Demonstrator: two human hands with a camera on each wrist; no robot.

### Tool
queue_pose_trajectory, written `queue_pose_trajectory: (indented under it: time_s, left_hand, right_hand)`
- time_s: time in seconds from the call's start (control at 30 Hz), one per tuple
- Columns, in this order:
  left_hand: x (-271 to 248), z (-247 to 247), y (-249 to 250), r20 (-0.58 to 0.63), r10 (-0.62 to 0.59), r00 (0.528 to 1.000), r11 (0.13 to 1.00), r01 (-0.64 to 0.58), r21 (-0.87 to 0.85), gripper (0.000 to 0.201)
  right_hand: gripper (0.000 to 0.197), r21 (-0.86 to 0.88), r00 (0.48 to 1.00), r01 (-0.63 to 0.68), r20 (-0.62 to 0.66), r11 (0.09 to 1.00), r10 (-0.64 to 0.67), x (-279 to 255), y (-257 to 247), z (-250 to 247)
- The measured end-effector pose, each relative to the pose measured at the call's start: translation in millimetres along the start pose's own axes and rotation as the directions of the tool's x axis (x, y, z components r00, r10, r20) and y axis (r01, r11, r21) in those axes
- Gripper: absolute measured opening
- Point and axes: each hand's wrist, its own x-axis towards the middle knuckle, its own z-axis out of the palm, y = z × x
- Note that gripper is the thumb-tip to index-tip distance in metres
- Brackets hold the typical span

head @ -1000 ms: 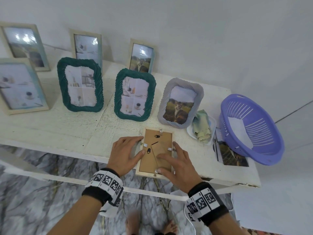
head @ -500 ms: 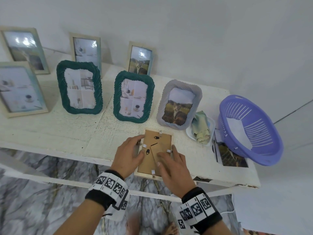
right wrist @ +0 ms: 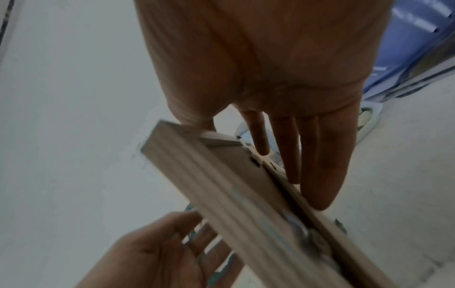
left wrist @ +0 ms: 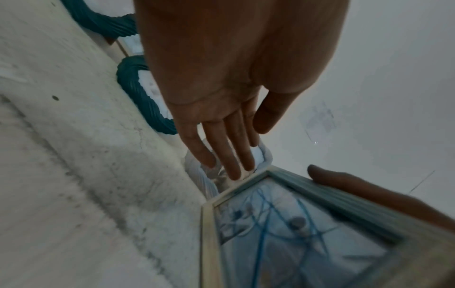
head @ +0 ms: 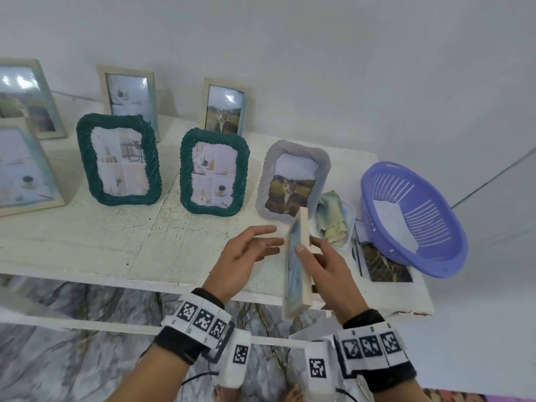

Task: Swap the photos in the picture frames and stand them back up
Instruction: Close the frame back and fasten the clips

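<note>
Gripping the wooden picture frame [head: 298, 265] in my right hand [head: 327, 271], I have it lifted off the white table [head: 87, 242] and turned nearly edge-on to the head camera, its near end out past the table's front edge. My thumb [head: 300, 250] lies on the glass side and my fingers [right wrist: 320, 155] stretch flat along the brown backing, so the frame is clamped between them. The left wrist view shows the glass face with a pale bluish photo [left wrist: 283, 233] behind it, blurred.

My left hand [head: 246, 256] hovers just beside the frame, fingers straight and loosely spread, holding nothing; I cannot tell whether its fingertips touch the frame's top corner.

Just beyond the hands stands a grey ribbed frame [head: 293, 181] with a cat photo, upright. To its right a small white tray [head: 349, 219] holds a crumpled greenish cloth [head: 330, 219], and next to that a loose print [head: 383, 265] lies flat, partly under a purple plastic basket [head: 412, 219] that holds a white sheet.

Left of the grey frame stand two dark green ribbed frames [head: 214, 172] [head: 119, 161] with pale interior photos. Farther back, against the wall, stand two light wooden frames [head: 224, 110] [head: 129, 97], and at the far left two larger ones [head: 23, 169] [head: 29, 97], partly cut off.
</note>
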Motion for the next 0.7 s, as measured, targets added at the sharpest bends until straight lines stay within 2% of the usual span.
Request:
queue_pose_trajectory:
  time_s: [0.1,0.13,0.2,0.27,0.33,0.4,0.47,0.53,0.6,0.63,0.67,0.7]
  left_hand:
    - [4,2,-16,-0.052,-0.027,0.998,0.992,0.033,0.121,0.027]
    - [4,2,-21,-0.068,-0.044,0.997,0.987,0.054,0.149,0.027]
    - [4,3,-27,-0.101,-0.084,0.991,0.98,0.1,0.17,0.026]
    - [4,5,-27,-0.121,-0.137,0.983,0.985,0.148,0.085,0.026]
    - [2,8,-23,-0.107,-0.195,0.975,0.979,0.186,-0.085,0.03]
    - [1,8,-19,-0.112,-0.213,0.971,0.964,0.19,-0.187,0.033]
    - [2,5,-18,-0.167,-0.186,0.968,0.96,0.143,-0.239,0.033]
    - [3,0,-17,-0.231,-0.155,0.961,0.964,0.096,-0.246,0.033]
    - [4,-8,-17,-0.275,-0.119,0.954,0.977,0.062,-0.205,0.032]
    - [4,-12,-19,-0.292,-0.097,0.951,0.983,0.046,-0.178,0.031]
    - [5,-16,-19,-0.305,-0.076,0.949,0.988,0.031,-0.151,0.03]
    - [5,-19,-21,-0.315,-0.06,0.947,0.992,0.02,-0.128,0.03]
  right_hand:
    - [0.016,-0.067,0.997,0.041,-0.067,0.997,-0.045,-1,5,-15]
    - [0.016,-0.059,0.997,0.039,-0.071,0.997,-0.044,-2,6,-18]
    - [0.018,0.084,0.998,0.022,-0.067,0.996,-0.016,-3,7,-22]
    - [0.02,0.302,0.997,-0.041,-0.046,0.952,0.057,-5,7,-21]
    - [0.022,0.462,0.992,-0.111,0.005,0.88,0.122,-4,9,-17]
    - [0.033,0.576,0.987,-0.157,0.07,0.802,0.144,-1,10,-10]
    - [0.04,0.608,0.984,-0.176,0.109,0.774,0.138,2,7,-5]
    - [0.03,0.522,0.986,-0.166,0.107,0.836,0.129,6,1,-4]
    - [0.025,0.305,0.996,-0.087,0.015,0.948,0.086,16,-5,-9]
    - [0.023,0.118,0.997,-0.016,-0.07,0.993,0.024,26,-7,-14]
    - [0.021,-0.114,0.985,0.046,-0.158,0.992,-0.064,38,-7,-21]
    - [0.022,-0.339,0.962,0.07,-0.227,0.938,-0.154,51,-8,-27]
